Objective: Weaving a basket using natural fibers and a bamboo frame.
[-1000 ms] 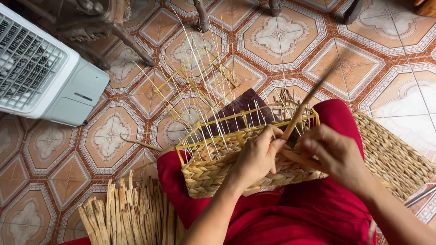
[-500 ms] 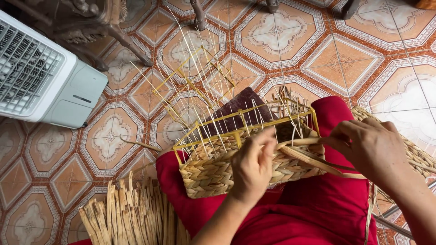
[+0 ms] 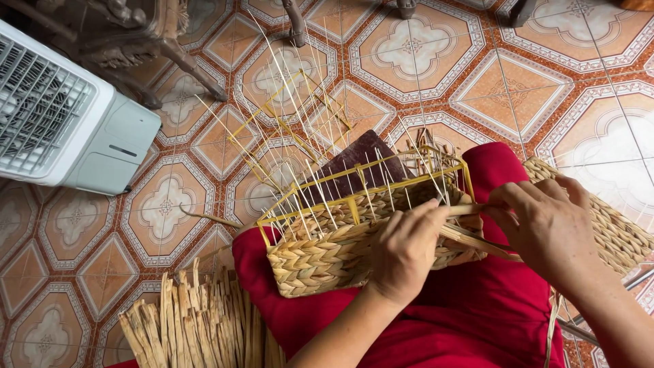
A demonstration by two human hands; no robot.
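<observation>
Head view: the half-woven basket rests on the red-clothed lap, under both hands. The left hand is closed down on the woven wall, fingers curled over its rim. The right hand, just right of the basket, pinches 1 flat straw strand. A hard tug could snap that strand or bend the thin upright stakes beyond the left hand.

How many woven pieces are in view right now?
2. A half-woven basket on a yellow wire frame rests on the lap under the left hand; a finished woven piece lies beyond the right hand, partly hidden.
</observation>
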